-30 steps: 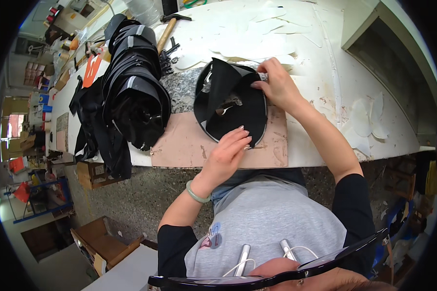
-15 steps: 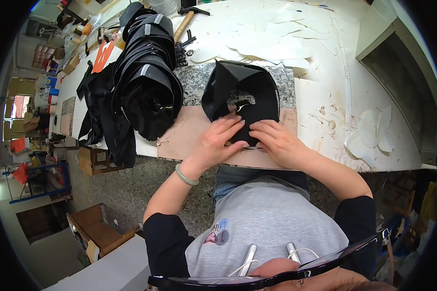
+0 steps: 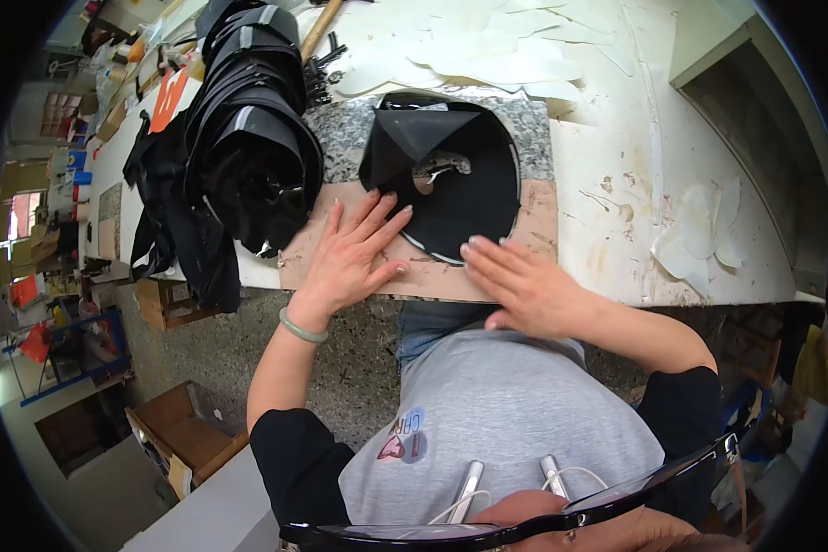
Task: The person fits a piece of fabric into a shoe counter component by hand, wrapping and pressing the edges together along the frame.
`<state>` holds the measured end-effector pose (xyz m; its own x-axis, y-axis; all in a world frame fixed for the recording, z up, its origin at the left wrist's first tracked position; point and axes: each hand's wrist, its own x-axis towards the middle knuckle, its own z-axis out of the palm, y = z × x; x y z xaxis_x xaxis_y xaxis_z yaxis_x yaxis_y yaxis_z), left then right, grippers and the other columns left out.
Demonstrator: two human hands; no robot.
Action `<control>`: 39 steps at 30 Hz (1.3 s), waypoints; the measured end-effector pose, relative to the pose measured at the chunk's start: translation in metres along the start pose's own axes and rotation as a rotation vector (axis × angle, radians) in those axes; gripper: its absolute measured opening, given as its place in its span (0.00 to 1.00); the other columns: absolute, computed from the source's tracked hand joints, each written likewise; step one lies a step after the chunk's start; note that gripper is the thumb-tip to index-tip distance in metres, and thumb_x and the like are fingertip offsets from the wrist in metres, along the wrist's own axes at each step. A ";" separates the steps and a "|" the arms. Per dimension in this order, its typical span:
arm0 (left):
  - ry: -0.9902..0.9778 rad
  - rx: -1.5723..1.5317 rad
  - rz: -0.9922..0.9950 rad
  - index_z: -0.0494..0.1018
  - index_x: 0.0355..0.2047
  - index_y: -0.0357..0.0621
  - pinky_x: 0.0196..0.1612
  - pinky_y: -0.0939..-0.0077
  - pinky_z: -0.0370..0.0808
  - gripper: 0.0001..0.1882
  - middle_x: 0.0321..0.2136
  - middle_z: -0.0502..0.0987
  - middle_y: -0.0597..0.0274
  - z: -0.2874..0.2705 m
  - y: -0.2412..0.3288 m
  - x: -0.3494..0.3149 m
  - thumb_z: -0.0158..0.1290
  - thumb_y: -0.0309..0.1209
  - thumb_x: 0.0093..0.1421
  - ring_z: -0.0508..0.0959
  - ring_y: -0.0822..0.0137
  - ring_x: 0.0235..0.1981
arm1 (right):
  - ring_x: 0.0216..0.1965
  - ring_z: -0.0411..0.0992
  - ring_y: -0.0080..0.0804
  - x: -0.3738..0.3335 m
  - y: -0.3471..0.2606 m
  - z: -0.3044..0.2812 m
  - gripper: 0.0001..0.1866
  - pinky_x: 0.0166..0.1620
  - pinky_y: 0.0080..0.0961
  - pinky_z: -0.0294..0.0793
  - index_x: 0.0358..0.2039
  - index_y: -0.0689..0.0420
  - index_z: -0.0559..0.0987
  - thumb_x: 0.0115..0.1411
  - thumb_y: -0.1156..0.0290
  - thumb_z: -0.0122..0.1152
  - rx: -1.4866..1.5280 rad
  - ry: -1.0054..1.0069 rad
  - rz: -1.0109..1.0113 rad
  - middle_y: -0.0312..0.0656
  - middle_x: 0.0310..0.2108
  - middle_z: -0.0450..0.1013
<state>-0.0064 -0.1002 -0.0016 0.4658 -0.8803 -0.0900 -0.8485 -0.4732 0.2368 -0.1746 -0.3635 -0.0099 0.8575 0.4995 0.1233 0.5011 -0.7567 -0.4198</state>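
So the round black piece (image 3: 455, 189) was lying flat on the workbench (image 3: 607, 212), half on a grey stone slab (image 3: 340, 138) and half on a brown board (image 3: 340, 267). Part of it was folded over into a black triangle up top, and there was a small cutout near its middle. It sat just past the fingertips of both hands.

The left hand (image 3: 350, 258) was flat on the brown board, fingers spread and relaxed, not gripping anything, with the longest fingertips touching or nearly touching the lower left edge of the black piece. There was a green bangle (image 3: 302, 327) on that wrist. The right hand (image 3: 524, 290) was flat too, fingers straight and loose, hovering over or resting on the near edge of the board, its tips right at the lower rim of the piece. Can't tell if it was actually pressing down.

To the left of the piece was one big stack of folded black items (image 3: 248, 138) with grey stripes, hanging partly over the table edge and crowding the left side of the board. Behind the piece were loose white cutouts (image 3: 488, 55), too overlapped to count, and a few more white scraps (image 3: 699, 239) off to the right. One wooden handle (image 3: 320, 29) poked in at the top.

So: two hands, one black piece, one board, one slab, one stack.
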 end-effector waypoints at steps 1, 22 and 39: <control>-0.007 0.005 -0.009 0.61 0.66 0.59 0.68 0.40 0.48 0.37 0.67 0.60 0.61 0.000 0.000 -0.001 0.55 0.51 0.57 0.55 0.58 0.69 | 0.70 0.52 0.42 -0.009 -0.003 0.003 0.34 0.69 0.41 0.52 0.57 0.68 0.69 0.59 0.55 0.60 0.036 -0.031 -0.031 0.51 0.65 0.59; -0.005 0.002 -0.005 0.62 0.66 0.60 0.68 0.41 0.48 0.36 0.66 0.61 0.62 0.000 0.001 -0.002 0.53 0.54 0.59 0.56 0.59 0.69 | 0.58 0.67 0.40 0.016 0.038 -0.010 0.19 0.57 0.31 0.72 0.46 0.62 0.78 0.51 0.82 0.58 0.174 0.198 0.086 0.44 0.52 0.71; 0.017 -0.008 -0.011 0.62 0.66 0.60 0.68 0.41 0.47 0.36 0.66 0.60 0.62 -0.001 0.001 -0.002 0.54 0.53 0.59 0.56 0.60 0.69 | 0.59 0.66 0.40 0.016 0.037 -0.005 0.17 0.59 0.31 0.70 0.45 0.65 0.77 0.52 0.82 0.58 0.119 0.255 0.037 0.44 0.52 0.71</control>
<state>-0.0075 -0.0989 -0.0003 0.4792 -0.8744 -0.0759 -0.8414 -0.4823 0.2437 -0.1416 -0.3859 -0.0190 0.8840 0.3386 0.3222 0.4648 -0.7102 -0.5288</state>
